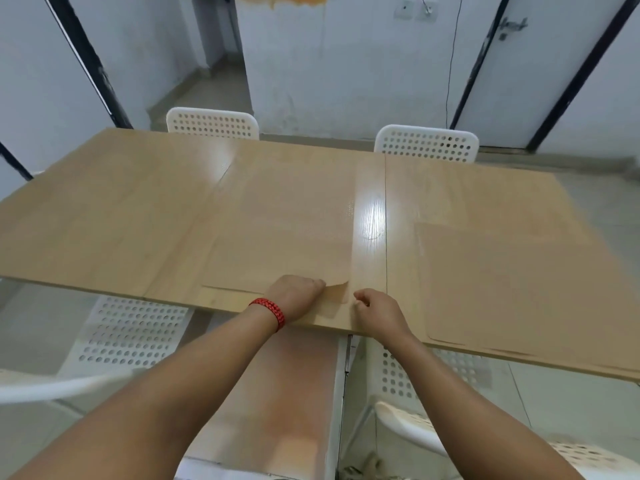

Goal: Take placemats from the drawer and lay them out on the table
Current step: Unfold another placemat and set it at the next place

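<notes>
Head view puts the middle placemat (277,220) just left of the seam (385,220) in the worktop (104,220), its long axis running away from me. My left hand (294,296) has its grip closed on the mat's near corner, the one next to the seam, which curls up off the wood. My right hand (379,311) sits curled over the seam, just beside that corner; whether its grip holds the mat I cannot tell. Left is nearer, so I judge the flattening falls to it. Right of the seam lies another placemat (519,289), perhaps several stacked. I cannot pick out a drawer.
</notes>
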